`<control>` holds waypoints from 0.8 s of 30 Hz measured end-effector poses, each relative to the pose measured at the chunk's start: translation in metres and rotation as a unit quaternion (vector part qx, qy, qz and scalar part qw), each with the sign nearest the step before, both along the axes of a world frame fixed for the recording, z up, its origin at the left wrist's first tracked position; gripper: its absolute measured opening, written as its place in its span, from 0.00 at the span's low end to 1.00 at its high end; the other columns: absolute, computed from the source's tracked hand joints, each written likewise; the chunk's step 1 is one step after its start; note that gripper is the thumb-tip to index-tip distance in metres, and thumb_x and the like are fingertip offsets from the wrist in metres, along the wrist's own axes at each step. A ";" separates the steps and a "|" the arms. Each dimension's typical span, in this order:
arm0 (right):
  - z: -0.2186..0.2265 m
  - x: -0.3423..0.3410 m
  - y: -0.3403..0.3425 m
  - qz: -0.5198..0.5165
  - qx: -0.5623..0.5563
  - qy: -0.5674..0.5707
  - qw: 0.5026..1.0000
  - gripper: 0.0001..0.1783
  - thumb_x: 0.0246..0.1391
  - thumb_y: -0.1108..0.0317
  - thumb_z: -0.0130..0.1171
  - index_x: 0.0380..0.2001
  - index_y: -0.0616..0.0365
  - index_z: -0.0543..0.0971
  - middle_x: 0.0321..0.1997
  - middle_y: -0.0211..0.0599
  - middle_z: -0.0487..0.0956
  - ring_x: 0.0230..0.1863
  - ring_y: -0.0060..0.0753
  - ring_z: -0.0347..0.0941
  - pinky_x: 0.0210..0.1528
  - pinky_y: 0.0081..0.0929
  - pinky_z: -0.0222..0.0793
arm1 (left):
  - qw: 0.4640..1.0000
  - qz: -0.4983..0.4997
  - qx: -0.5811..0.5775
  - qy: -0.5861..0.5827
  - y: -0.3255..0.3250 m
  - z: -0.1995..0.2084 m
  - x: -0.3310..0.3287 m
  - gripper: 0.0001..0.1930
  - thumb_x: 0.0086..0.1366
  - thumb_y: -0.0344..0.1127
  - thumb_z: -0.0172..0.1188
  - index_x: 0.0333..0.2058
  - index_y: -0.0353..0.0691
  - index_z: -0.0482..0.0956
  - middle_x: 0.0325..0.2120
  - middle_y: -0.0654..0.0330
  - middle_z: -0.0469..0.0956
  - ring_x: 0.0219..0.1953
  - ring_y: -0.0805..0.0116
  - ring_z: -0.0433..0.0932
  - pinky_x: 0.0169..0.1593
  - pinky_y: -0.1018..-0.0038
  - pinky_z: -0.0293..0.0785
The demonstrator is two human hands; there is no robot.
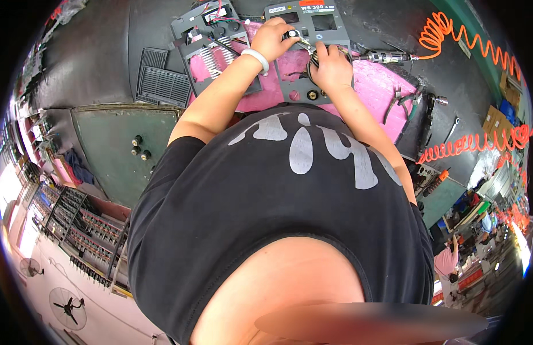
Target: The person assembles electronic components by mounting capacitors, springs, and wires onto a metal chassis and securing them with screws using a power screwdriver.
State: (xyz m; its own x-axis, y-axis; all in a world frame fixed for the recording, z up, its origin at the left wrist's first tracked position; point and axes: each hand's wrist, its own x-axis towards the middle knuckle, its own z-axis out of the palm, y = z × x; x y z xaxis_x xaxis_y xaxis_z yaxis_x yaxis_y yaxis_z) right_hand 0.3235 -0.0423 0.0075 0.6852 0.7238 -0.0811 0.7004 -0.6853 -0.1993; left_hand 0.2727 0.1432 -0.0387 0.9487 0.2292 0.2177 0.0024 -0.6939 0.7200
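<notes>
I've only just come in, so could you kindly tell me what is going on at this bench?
A person in a black shirt leans over a grey front panel lying on a pink mat on the workbench. The left hand, with a white bracelet on its wrist, pinches a black knob on the panel, while the right hand holds a bundle of dark wires against it. An air tool on an orange coiled hose lies beside the mat, and another grey panel lies to the left.

Dark workbench (94, 63), green cabinet (108, 146)
</notes>
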 end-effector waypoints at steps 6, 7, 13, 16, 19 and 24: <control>-0.009 0.004 -0.006 -0.051 0.050 0.094 0.993 0.31 0.35 0.61 0.62 0.46 0.55 0.65 0.38 0.47 0.74 0.34 0.49 0.74 0.36 0.40 0.72 | 1.000 -0.006 0.017 -0.023 -0.001 -0.004 0.000 0.13 0.46 0.39 0.66 0.28 0.38 0.79 0.25 0.57 0.73 0.34 0.57 0.73 0.39 0.67 0.70; -0.011 0.003 -0.007 -0.052 0.049 0.095 0.993 0.31 0.35 0.61 0.62 0.46 0.55 0.65 0.38 0.47 0.74 0.34 0.49 0.74 0.36 0.40 0.72 | 0.999 -0.009 0.014 -0.031 0.000 -0.002 0.001 0.13 0.47 0.39 0.66 0.29 0.38 0.79 0.25 0.57 0.74 0.32 0.59 0.74 0.37 0.68 0.70; -0.020 -0.001 -0.010 -0.150 0.121 0.196 0.961 0.30 0.35 0.59 0.62 0.44 0.53 0.65 0.38 0.47 0.75 0.36 0.49 0.74 0.36 0.42 0.71 | 0.921 0.145 -0.359 0.032 -0.002 0.028 0.012 0.05 0.54 0.30 0.58 0.30 0.37 0.75 0.24 0.61 0.72 0.23 0.74 0.70 0.29 0.79 0.67; -0.003 0.002 -0.008 -0.058 0.073 0.098 0.991 0.29 0.35 0.62 0.62 0.43 0.55 0.66 0.35 0.44 0.75 0.35 0.47 0.74 0.36 0.40 0.70 | 0.774 0.228 -0.586 0.068 0.020 0.015 0.001 0.08 0.57 0.34 0.59 0.33 0.38 0.74 0.25 0.61 0.73 0.23 0.70 0.71 0.29 0.74 0.69; 0.004 0.004 -0.008 -0.011 0.053 0.037 0.998 0.28 0.34 0.63 0.62 0.42 0.55 0.67 0.36 0.44 0.74 0.35 0.47 0.73 0.36 0.39 0.71 | 0.768 0.144 -0.621 0.065 0.036 -0.016 -0.007 0.12 0.52 0.35 0.61 0.35 0.37 0.78 0.25 0.56 0.73 0.27 0.66 0.75 0.35 0.75 0.72; 0.019 0.004 -0.010 0.016 0.028 0.026 0.999 0.28 0.33 0.63 0.62 0.42 0.56 0.68 0.37 0.44 0.73 0.35 0.45 0.73 0.35 0.37 0.71 | 0.986 -0.038 -0.008 0.160 0.020 0.012 -0.018 0.21 0.49 0.37 0.61 0.43 0.39 0.72 0.32 0.51 0.75 0.37 0.57 0.75 0.42 0.67 0.71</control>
State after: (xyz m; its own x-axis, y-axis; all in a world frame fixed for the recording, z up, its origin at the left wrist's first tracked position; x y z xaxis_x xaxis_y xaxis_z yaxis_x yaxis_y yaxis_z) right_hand 0.3277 -0.0521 0.0264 0.6577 0.7495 -0.0747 0.7094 -0.6497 -0.2732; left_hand 0.2551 0.1636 -0.0264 0.9830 0.1554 -0.0983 0.1792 -0.6901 0.7011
